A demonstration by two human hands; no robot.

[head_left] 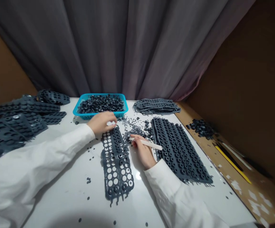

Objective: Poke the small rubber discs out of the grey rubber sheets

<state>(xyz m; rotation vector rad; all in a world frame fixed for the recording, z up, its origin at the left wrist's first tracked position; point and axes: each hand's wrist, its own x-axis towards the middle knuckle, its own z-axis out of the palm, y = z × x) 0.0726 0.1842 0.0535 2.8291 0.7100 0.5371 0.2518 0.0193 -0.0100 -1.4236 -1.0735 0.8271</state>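
A dark rubber sheet (pixel 115 158) with rows of round holes lies on the white table; some holes show white, others hold dark rings. My left hand (pixel 103 123) is closed at its far end, with a small white piece at the fingertips that I cannot make out. To the right of the sheet, my right hand (pixel 142 148) is closed around a white pen-like tool (pixel 150 145), its tip near the thumb and index finger. Many small dark discs (pixel 135 128) lie scattered between and beyond the hands.
A blue basket (pixel 74 110) full of dark pieces stands at the back. Stacked dark sheets lie at the left (pixel 16 123), back right (pixel 156 106) and right (pixel 180 148). Dark pieces (pixel 202 128) and a yellow tool (pixel 232 163) rest on the brown surface at the right.
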